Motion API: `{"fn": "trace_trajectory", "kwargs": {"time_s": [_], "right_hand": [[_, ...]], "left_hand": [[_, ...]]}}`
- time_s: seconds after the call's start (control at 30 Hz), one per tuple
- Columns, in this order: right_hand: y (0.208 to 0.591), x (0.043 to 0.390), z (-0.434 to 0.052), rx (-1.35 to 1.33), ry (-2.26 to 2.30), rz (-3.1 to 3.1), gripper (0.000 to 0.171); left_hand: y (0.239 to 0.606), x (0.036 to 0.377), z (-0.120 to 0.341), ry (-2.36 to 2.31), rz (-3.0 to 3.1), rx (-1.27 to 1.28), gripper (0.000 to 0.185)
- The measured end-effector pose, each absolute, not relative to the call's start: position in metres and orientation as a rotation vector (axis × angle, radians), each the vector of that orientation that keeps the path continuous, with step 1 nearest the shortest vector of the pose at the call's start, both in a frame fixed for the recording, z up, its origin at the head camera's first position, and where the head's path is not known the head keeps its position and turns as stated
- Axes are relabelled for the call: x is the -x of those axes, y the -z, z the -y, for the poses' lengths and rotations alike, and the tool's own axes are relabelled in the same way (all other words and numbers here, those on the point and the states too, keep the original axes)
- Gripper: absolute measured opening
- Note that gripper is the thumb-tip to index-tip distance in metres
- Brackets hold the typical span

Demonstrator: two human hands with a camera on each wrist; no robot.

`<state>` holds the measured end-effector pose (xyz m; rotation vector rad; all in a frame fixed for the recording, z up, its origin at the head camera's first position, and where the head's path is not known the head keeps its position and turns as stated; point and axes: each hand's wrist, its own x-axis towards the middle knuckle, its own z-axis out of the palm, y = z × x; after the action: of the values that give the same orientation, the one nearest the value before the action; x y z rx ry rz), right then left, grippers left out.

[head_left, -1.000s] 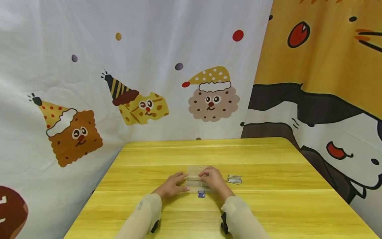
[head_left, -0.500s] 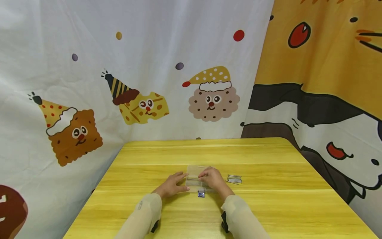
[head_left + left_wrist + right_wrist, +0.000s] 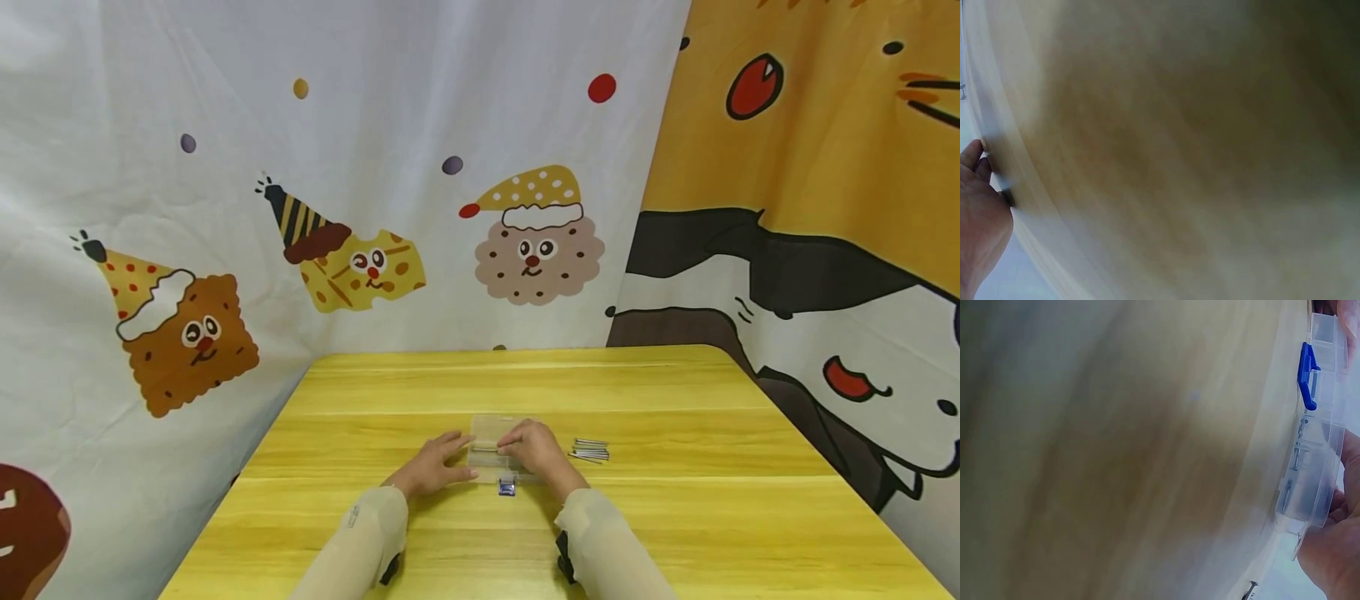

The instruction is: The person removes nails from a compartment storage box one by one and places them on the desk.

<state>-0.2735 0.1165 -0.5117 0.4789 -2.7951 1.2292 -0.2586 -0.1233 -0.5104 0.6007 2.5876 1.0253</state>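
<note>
Small clear plastic compartment box (image 3: 495,450) with a blue latch clip (image 3: 507,486) on its near edge sits flat on the yellow wooden table (image 3: 675,517), roughly centre, a little toward the person. Left hand (image 3: 433,467) lies on the table at the box's left side, fingers stretched out fairly flat and close together, fingertips touching the box's left edge; not curled round anything. Right hand (image 3: 534,450) sits over the box's right half, fingers bent down onto the open top, apparently pinching something thin over the box; the head view is too small to say exactly what. Right wrist view shows the box (image 3: 1313,444) side-on at the table edge: blue clip (image 3: 1307,375) hanging off the near wall, a few small dark screws visible inside the compartments, right hand's fingers (image 3: 1335,550) wrapped on the box's end. Left wrist view is mostly blurred tabletop, with only the heel of the left hand (image 3: 982,219) showing at the frame's left edge; finger state not readable there. A small pile of thin metal nails (image 3: 590,451) lies on the table just right of the right hand, apart from the box. Both forearms in beige sleeves (image 3: 600,542). Cartoon-print curtains (image 3: 360,267) hang behind and beside the table.
</note>
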Motion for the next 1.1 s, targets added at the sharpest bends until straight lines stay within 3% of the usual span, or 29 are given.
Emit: {"fn": "trace_trajectory", "kwargs": {"time_s": [1.1], "right_hand": [[0.5042,0.2781,-0.1184,-0.608,-1.080,2.913,0.008]], "left_hand": [[0.5106,0.2578,0.1219,-1.031,-2.579,-0.578,0.071]]}}
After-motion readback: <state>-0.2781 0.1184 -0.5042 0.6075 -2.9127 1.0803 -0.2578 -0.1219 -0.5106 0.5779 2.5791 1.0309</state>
